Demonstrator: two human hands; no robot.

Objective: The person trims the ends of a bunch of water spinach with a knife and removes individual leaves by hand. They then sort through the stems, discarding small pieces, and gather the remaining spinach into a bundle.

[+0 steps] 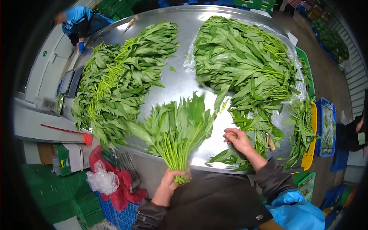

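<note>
My left hand (175, 178) is closed around the stem ends of a bunch of leafy greens (180, 130). The leaves, long and pointed like water spinach, fan out away from me over the table's near edge. To the right, my right hand (236, 139) hovers over the metal table (207, 153) with its fingers loosely bent and apart, holding nothing I can see. Close beside it lie loose greens (230, 158) and a knife with a wooden handle (270, 142), its blade hidden among leaves. A big heap of greens (241, 57) rests on clear plastic beyond that hand.
Bundled greens (111, 84) are piled along the table's left side, with another wooden-handled knife (130, 24) behind them. A co-worker in a blue jacket (78, 21) is at the far left. Blue (326, 126) and green crates (306, 184) stand at right; a red bag (122, 191) lies lower left.
</note>
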